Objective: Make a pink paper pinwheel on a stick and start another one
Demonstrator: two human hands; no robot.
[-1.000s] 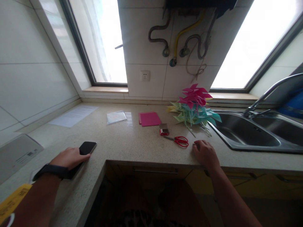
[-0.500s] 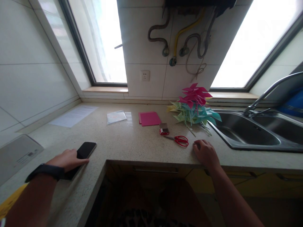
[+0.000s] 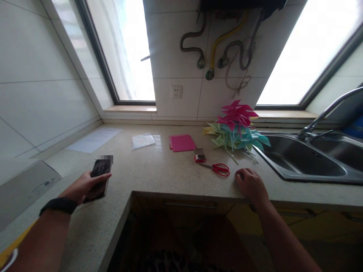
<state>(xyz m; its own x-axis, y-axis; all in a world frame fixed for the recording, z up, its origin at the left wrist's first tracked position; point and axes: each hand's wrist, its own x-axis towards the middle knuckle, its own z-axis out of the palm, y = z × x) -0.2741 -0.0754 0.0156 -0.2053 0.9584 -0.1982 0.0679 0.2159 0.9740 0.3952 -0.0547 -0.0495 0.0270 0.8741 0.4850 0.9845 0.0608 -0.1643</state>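
My left hand [image 3: 82,187] is closed around a smartphone [image 3: 99,180], thumb across its front, over the left part of the counter. The phone's screen is lit, and its top edge is blurred out. On the counter near the front edge rests my right hand [image 3: 251,184], its fingers curled in; I see nothing held in it. Just left of that hand lie red-handled scissors [image 3: 220,169], blades pointing left. A small red-and-silver box [image 3: 200,155] is beside the blade tips. Behind the right hand is a pile of paper pinwheels [image 3: 236,119] in pink, blue, green and yellow.
Pink paper sheets [image 3: 183,143], a clear packet [image 3: 143,141] and a printed sheet [image 3: 95,139] lie along the back of the counter [image 3: 164,173]. A flat grey item [image 3: 28,190] is at the left. The double sink [image 3: 306,158] with its faucet [image 3: 326,113] stands right.
My left hand has tilted the phone up off the counter, and its dark screen has lit up. The right hand stays in place; the view has shifted slightly.
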